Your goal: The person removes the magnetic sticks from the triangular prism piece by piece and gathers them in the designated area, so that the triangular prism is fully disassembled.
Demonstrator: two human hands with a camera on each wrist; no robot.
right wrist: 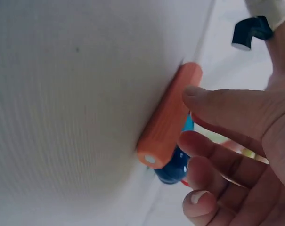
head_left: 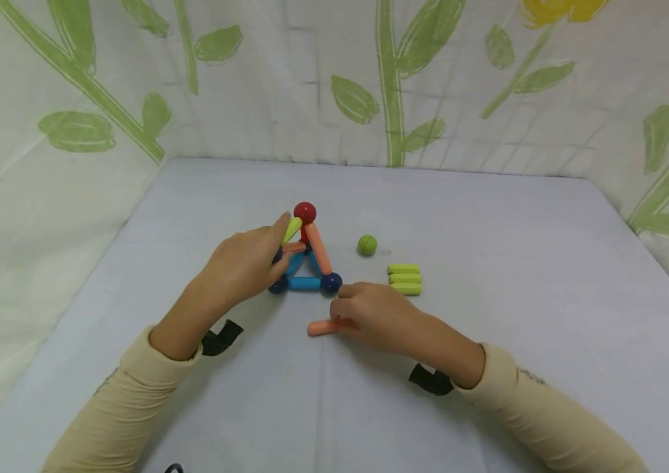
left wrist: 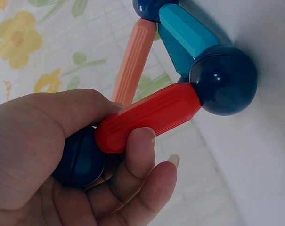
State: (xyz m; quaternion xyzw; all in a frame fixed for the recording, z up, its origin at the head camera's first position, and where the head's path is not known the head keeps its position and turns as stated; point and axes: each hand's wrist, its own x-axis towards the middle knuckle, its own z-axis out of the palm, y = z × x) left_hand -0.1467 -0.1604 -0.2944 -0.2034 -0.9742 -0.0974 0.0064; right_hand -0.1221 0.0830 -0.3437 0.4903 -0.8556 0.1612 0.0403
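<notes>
My left hand point(head_left: 246, 263) is at the left side of a frame built of magnetic sticks and balls. In the left wrist view its thumb and fingers grip a red magnetic stick point(left wrist: 149, 117), with a dark blue ball point(left wrist: 81, 157) against the palm side. Another dark blue ball point(left wrist: 224, 80) joins the stick's far end to blue sticks point(left wrist: 189, 30). A red ball point(head_left: 305, 212) tops the frame. In front of it, my right hand point(head_left: 378, 315) pinches an orange magnetic stick point(right wrist: 168, 117) lying at the table surface; its fingers partly hide it in the head view.
A green ball point(head_left: 367, 245) lies right of the frame. Several yellow-green sticks point(head_left: 405, 278) lie side by side beyond my right hand. The white table point(head_left: 518, 263) meets a leaf-patterned cloth point(head_left: 287, 98) at the back.
</notes>
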